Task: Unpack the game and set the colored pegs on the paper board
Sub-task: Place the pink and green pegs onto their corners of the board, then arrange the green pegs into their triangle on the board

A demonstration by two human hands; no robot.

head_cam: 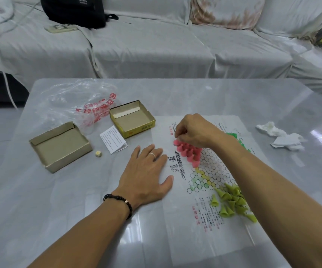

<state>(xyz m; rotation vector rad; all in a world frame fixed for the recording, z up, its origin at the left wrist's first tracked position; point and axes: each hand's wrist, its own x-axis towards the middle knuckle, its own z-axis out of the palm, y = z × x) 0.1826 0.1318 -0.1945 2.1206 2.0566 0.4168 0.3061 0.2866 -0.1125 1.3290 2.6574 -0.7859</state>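
Yellow-green pegs loose at paper board near edge. Left hand flat, fingers straight, pinning sheet. Right hand curled over standing pink pegs; held peg unconfirmed. Seat each upright on its circle without nudging neighbours.

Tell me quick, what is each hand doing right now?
Left hand: open, flat on the paper board, holding nothing.
Right hand: fingers curled over the pink pegs; whether they pinch one cannot be told.

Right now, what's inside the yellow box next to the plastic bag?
The yellow box shows a bare cardboard floor and a pale strip along its far wall; no pegs are visible. The near wall hides the front edge of the floor.
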